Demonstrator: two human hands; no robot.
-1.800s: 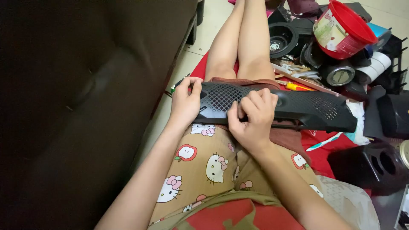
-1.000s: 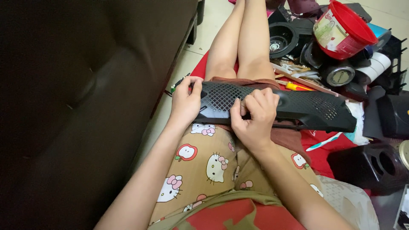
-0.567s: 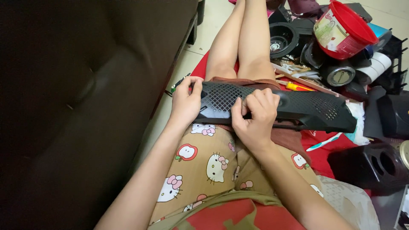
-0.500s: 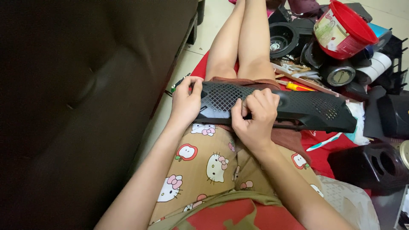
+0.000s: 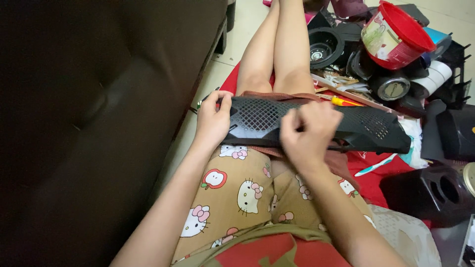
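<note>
Lifted off the long black perforated plastic panel [image 5: 316, 123], the right hand [image 5: 309, 133] now hovers curled.
One panel lies across both thighs; the left hand [image 5: 213, 121] grips its left end.

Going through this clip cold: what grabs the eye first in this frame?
A long black perforated plastic panel lies across the seated person's lap, the left hand gripping its left end and the right hand curled in a loose fist over its middle. Upper right, a red bucket sits tipped atop a heap of dark parts. A dark brown sofa fills the left half.
</note>
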